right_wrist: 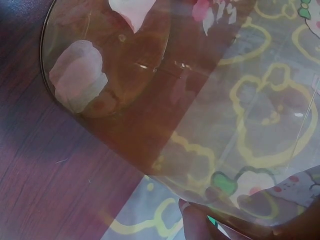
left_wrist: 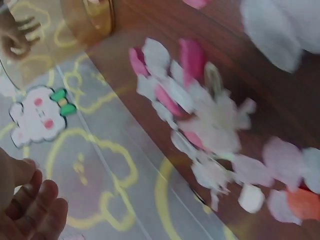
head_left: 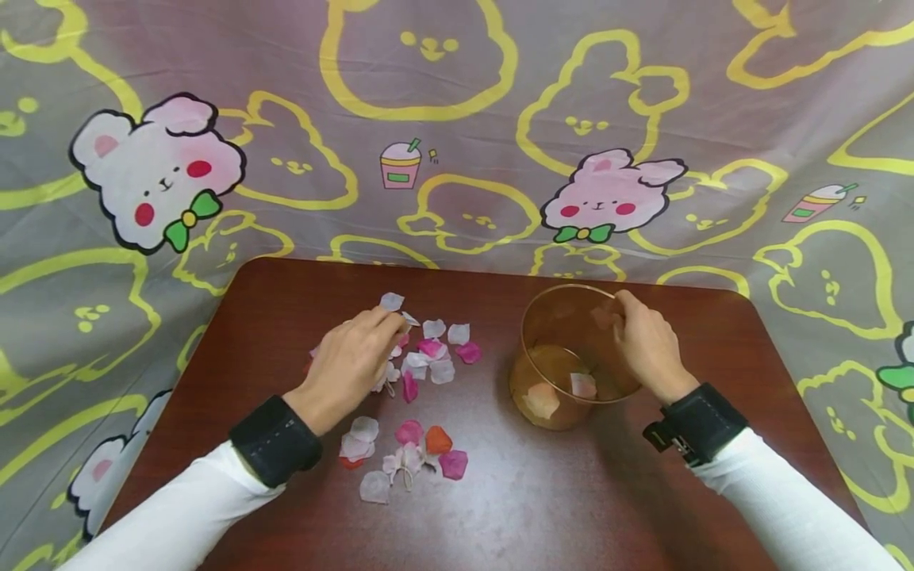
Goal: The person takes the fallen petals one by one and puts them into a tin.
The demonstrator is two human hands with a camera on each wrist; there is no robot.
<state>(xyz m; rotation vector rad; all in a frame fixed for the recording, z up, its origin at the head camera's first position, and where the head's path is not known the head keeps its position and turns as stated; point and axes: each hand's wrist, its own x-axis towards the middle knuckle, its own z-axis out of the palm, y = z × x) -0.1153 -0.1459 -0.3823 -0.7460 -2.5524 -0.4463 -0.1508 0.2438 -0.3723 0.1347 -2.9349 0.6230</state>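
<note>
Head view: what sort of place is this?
Probably an indoor tabletop recording setup: a grey sheet printed with yellow cartoon outlines hangs behind a reddish-brown wood-look table, and wide black bands circle both wrists.

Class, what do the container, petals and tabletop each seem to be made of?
Container: likely plastic, possibly glass, glossy; its wall is see-through and catches highlights.
Petals: probably thin fabric or paper, mostly matte; some curl softly at the edges.
Tabletop: wood or wood-look laminate, smooth; dark grain and a pale sheen show.
</note>
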